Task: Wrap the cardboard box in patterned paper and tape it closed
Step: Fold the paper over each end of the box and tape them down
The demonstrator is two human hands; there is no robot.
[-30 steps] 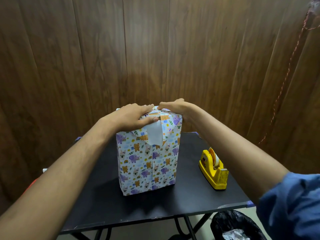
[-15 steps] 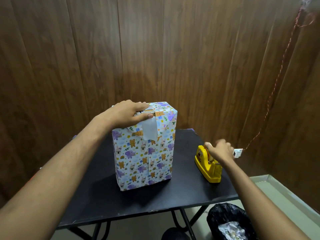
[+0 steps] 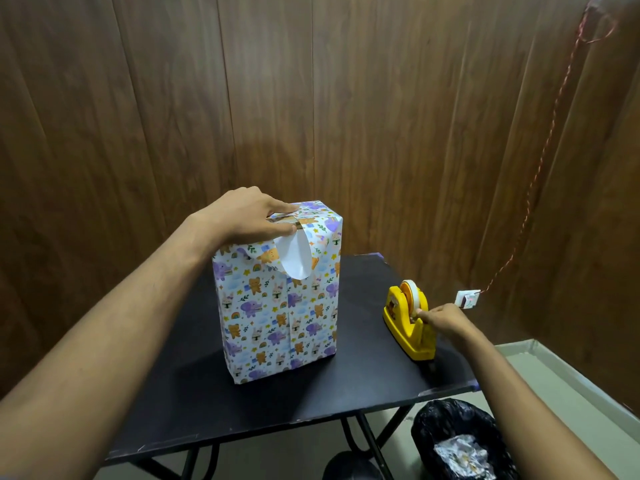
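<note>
- Here, left of centre in the frame, the left hand (image 3: 247, 216) lies flat on the wrapped box (image 3: 277, 292), fingers together and thumb pinning the top folds, likely so they cannot spring open
- At centre, the box stands upright on the black table (image 3: 367, 382), one white-backed flap (image 3: 294, 256) curling loose down its front, untaped
- At right, the right hand (image 3: 441, 318) pinches the tape end at the yellow dispenser (image 3: 408, 323), which sits near the box, presumably for one-handed reach
</note>
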